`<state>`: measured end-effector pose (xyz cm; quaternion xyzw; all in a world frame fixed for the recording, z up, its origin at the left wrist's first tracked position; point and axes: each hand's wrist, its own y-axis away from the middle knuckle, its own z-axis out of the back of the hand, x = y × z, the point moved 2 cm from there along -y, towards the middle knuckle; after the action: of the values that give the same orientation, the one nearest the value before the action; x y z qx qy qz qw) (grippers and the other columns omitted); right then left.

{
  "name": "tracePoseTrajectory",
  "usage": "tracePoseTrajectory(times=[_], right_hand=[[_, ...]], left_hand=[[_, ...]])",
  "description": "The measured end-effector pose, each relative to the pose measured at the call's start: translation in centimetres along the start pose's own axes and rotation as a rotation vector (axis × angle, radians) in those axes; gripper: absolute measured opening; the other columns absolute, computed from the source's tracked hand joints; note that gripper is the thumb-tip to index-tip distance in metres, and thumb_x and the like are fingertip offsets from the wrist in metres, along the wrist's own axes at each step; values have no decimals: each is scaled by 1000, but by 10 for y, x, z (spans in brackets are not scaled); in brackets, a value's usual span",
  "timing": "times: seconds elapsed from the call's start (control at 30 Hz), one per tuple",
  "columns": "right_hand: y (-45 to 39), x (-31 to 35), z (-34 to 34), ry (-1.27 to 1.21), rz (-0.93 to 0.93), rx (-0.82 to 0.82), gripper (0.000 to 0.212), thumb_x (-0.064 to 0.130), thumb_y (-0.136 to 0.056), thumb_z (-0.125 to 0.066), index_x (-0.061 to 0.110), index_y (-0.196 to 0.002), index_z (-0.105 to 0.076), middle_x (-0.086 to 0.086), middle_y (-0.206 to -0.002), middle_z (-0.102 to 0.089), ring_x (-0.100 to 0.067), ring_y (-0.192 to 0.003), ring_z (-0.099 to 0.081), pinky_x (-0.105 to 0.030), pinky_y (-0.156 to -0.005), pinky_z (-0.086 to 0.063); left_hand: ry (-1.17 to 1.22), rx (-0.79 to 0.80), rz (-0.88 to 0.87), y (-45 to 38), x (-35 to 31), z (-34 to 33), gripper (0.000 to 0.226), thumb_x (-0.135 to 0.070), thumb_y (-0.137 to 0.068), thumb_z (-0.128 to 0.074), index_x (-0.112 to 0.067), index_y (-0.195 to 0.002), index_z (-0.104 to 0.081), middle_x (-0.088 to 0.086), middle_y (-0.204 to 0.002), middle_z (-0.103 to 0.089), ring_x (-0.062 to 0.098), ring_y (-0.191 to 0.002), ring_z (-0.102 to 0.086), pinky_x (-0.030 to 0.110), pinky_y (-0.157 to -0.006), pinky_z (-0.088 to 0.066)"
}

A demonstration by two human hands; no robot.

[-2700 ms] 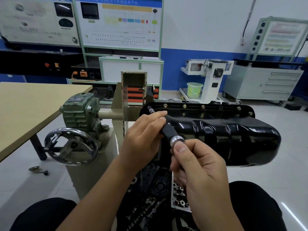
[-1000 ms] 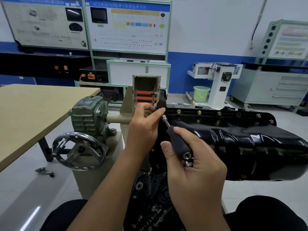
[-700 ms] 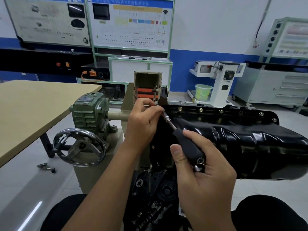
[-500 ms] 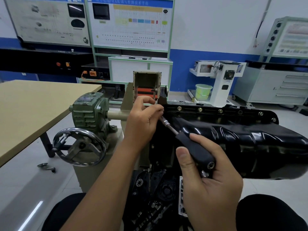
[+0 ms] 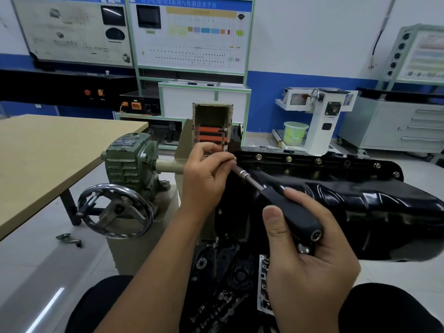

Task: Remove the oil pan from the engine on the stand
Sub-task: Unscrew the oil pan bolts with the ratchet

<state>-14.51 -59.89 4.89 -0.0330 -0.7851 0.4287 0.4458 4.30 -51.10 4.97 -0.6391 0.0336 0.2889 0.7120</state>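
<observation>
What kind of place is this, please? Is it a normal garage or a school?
Probably an automotive training workshop, not an ordinary garage. An engine with a black oil pan is mounted on a stand with a handwheel, and wall-mounted teaching panels and a light wooden table stand nearby.

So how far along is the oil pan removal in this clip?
Early. The oil pan sits on the engine, with a row of flange bolts in place. In hand: the right hand grips a nut driver at the pan's near corner, where the left hand pinches its tip. Left: the remaining bolts, then lifting the pan off.
</observation>
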Motion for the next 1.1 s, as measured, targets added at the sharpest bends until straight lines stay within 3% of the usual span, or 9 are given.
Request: tracePoseTrajectory(times=[0.13,0.2,0.33,0.47,0.67,0.77,0.97,1.1], right_hand=[[-12,-12,-6,27,32,59,31,37,-88,-75,21,-115,-75,22,-108,-73,-3,-99,-72,-12,-83,-53],[-13,-15,-10,80,55,81,35,40,-90,-74,18,-117,-76,19,-110,-74,-2,-100,-72,-12,-84,-52],[-8,-19,-11,155,92,111,35,40,-90,-73,19,-118,-76,11,-108,-76,-4,-99,-73,-18,-83,-56],[-2,-19,-6,121,71,93,33,41,-90,-74,21,-117,-76,12,-111,-75,-7,-101,-73,-18,-82,-56],[-5,-15,-11,171,102,150,32,34,-90,-77,18,-118,-75,11,-113,-74,-3,-106,-70,-19,-88,-55],[-8,-10,-14,210,166,210,31,23,-87,-78,14,-117,-75,16,-107,-70,3,-100,-67,-11,-85,-50],[-14,-1,-19,318,175,380,30,10,-83,-76,20,-111,-76,-1,-95,-65,-3,-89,-61,-3,-79,-42],[-20,5,-30,422,162,370,36,39,-83,-79,21,-115,-76,2,-93,-66,-2,-87,-58,3,-81,-36]], left_hand=[[96,10,145,5,-2,-1,15,2,-89,-75,-4,-102,-80,9,-106,-60,16,-87,-61,14,-78,-48],[108,19,150,6,-3,-1,18,3,-88,-75,-6,-104,-79,8,-105,-60,9,-76,-57,13,-72,-48],[85,8,122,6,-4,2,19,3,-86,-77,-6,-103,-79,7,-102,-61,11,-65,-53,14,-65,-46],[56,-14,122,9,-3,0,20,3,-86,-76,-6,-104,-79,2,-98,-61,-4,-73,-52,9,-71,-42],[77,-16,139,8,-4,-1,21,5,-88,-74,-7,-104,-80,0,-96,-59,-3,-71,-52,10,-68,-42],[65,-9,121,7,-6,0,21,5,-88,-74,-6,-104,-79,0,-96,-59,-3,-70,-51,11,-68,-43],[50,32,-24,9,-13,3,29,3,-85,-70,-1,-113,-76,11,-106,-60,0,-70,-50,13,-73,-42],[115,121,-182,11,-24,2,23,-1,-90,-73,2,-113,-75,14,-113,-66,18,-97,-65,29,-88,-54]])
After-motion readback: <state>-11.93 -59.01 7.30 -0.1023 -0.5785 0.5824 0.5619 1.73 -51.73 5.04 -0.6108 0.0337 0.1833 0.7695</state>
